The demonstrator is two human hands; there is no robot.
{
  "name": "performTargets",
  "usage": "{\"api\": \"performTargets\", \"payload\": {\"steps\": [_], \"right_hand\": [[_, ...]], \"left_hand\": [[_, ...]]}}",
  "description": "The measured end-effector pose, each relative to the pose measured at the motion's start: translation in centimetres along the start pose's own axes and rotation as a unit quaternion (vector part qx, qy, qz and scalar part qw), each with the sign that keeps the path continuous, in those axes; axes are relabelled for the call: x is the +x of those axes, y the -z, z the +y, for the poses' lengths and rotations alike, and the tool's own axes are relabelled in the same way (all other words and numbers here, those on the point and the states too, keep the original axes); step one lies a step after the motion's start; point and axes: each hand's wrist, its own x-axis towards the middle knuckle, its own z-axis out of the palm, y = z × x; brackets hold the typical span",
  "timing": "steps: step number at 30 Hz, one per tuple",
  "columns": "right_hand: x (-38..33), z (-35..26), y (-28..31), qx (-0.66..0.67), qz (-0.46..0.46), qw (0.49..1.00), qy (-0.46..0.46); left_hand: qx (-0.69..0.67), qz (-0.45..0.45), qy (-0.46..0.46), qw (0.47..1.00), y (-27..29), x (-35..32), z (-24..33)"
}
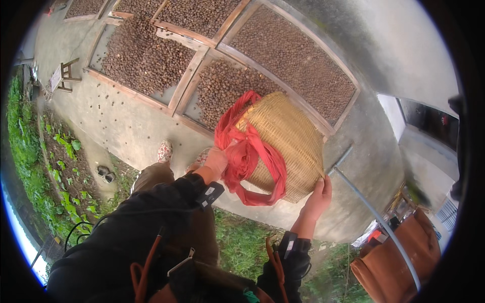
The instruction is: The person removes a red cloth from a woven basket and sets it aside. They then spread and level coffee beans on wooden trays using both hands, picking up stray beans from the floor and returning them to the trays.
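Observation:
A woven tan basket [285, 136] is tilted on its side in front of me, over the near edge of a wooden-framed tray of round brown nuts or fruits. Bunched red cloth straps [260, 151] are tied around it and hang in loops. At the basket's near left, my left hand [216, 161] closes on the red cloth; its fingertips are partly hidden. My right hand [318, 198] pinches the basket's edge at the lower right corner. The basket's mouth faces away from me, so its contents cannot be seen.
Several wooden-framed trays [194, 70] of brown nuts lie on the concrete, some nuts scattered beside them. A metal pole [376, 214] leans at right near a brown cloth [399, 257]. A small wooden stool [65, 76] stands far left, beyond a planted strip [65, 166].

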Motion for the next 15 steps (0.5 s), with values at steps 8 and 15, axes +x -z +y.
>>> {"api": "performTargets", "payload": {"steps": [8, 15], "right_hand": [[-2.6, 0.1, -3.0, 0.034, -0.011, 0.999, -0.015], [-8.3, 2.2, -5.6, 0.107, -0.076, 0.986, -0.102]], "left_hand": [[0.018, 0.025, -0.067, 0.997, 0.4, -3.2, 6.9], [0.421, 0.106, -0.087, 0.897, 2.3, -6.1, 16.6]]}}
